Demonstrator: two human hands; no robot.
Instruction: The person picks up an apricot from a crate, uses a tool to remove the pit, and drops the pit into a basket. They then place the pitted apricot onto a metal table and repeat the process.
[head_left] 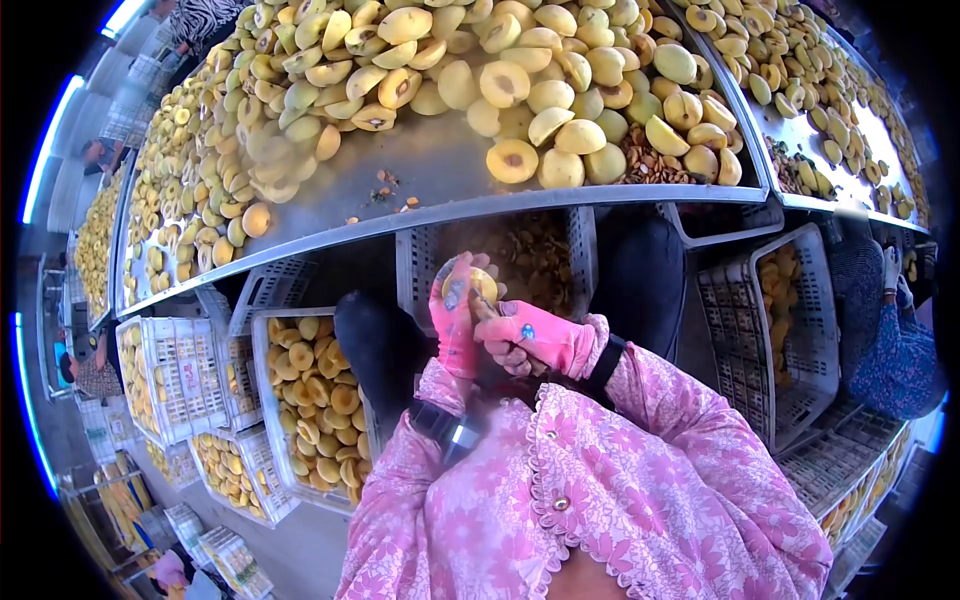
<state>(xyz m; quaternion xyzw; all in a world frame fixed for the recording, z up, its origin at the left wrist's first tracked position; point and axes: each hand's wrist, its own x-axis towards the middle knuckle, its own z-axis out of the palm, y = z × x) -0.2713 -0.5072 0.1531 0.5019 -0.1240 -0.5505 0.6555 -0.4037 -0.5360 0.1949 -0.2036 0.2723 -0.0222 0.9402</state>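
Note:
My left hand (456, 312), in a pink fingerless glove, holds a yellow fruit half (474, 289) with its cut side up, over the crate between my knees. Closed around a thin tool, my right hand (535, 338) in a matching glove is just right of the fruit. The tool's tip meets the fruit's centre; its handle is mostly hidden by my fingers. Beyond my hands, halved fruit (505, 84) lies heaped on a metal table (430, 165), with a small pile of brown pits (655, 163) near its edge.
The table's raised metal rim (450, 211) runs in front of me. Below it stands a crate of dark pieces (540, 250). A crate of fruit halves (318, 400) is at the left, another crate (800, 330) at the right. A co-worker's blue sleeve (893, 345) shows far right.

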